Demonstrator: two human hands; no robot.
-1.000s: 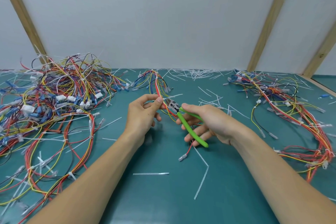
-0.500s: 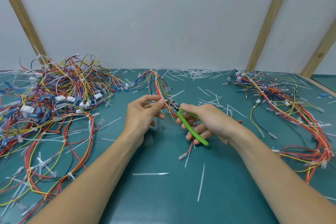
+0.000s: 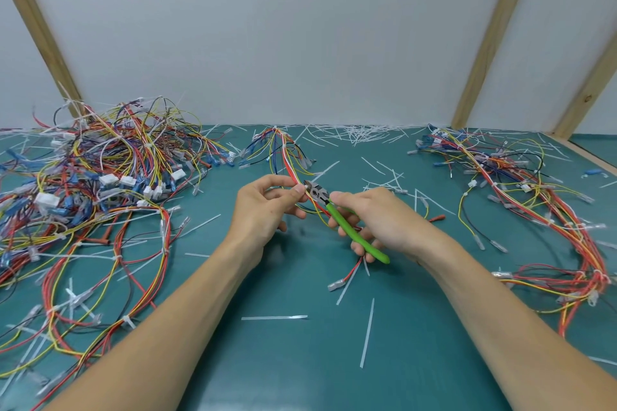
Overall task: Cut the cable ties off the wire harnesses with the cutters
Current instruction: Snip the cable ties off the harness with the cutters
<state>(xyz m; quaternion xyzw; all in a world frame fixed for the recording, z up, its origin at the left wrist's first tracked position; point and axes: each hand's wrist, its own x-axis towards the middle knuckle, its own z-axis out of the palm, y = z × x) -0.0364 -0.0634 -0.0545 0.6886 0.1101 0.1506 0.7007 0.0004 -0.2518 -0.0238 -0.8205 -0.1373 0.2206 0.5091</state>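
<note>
Fingers of the left hand [image 3: 263,210] pinch the wire harness [image 3: 289,160] at frame centre, while the right hand [image 3: 377,220] grips the cutters [image 3: 347,227]. Their long axis runs diagonally, green handles lower right, head pointing upper left at the pinched spot above the green table [image 3: 300,360].

Glossy green plastic cutters [image 3: 350,227] handles
</note>
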